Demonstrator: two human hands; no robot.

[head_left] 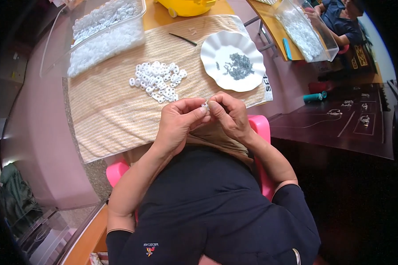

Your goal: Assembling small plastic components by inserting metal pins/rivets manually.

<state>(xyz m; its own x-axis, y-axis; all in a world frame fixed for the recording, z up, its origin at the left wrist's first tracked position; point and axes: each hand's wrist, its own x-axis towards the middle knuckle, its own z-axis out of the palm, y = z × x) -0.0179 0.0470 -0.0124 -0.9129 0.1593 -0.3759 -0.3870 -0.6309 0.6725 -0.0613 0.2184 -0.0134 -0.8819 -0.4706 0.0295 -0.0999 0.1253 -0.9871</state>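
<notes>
Close in front of my body, over the table's near edge, my two hands meet fingertip to fingertip. My left hand [176,122] is closed in a pinch on a small white plastic piece [204,105], mostly covered by the fingers. Thumb and forefinger of my right hand [232,115] are pressed together against the same spot; whatever they pinch is too small to name. Just beyond lies a loose pile of white oval pieces with holes [159,80]. To the right, a white scalloped plate [211,66] bears a heap of small dark grey slivers [239,66].
A striped cloth [106,115] covers the table. A slim black tool [182,39] lies on it near small white bits [192,32]. Clear bins of white pieces [106,44] stand far left, a yellow container [185,6] at the back. Another person [336,17] sits far right beside a bin [303,33].
</notes>
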